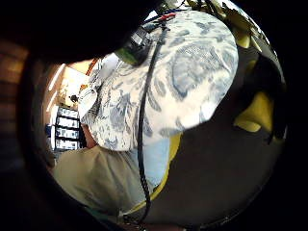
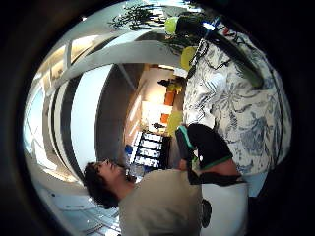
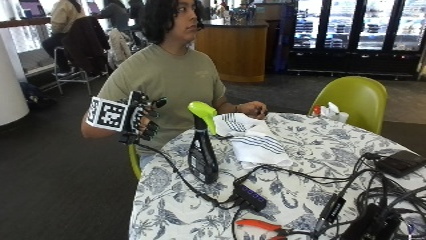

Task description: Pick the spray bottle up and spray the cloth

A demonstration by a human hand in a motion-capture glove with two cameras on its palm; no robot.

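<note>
Well apart: hand (image 3: 145, 120), spray bottle (image 3: 202, 145).

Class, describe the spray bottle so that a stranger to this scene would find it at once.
Start at the round table with the blue floral tablecloth. Near its edge closest to the seated person, beside the white striped cloth, stands the dark spray bottle. It is the only upright thing there, and its trigger head is bright lime green.

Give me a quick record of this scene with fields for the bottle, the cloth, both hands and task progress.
bottle: spray bottle, dark with green head, upright on the table, untouched
cloth: striped white cloth, crumpled beside the bottle
right hand: gloved hand raised off the table edge, holding nothing
left hand: bare hand rests behind the cloth
progress: bottle not yet picked up
</note>
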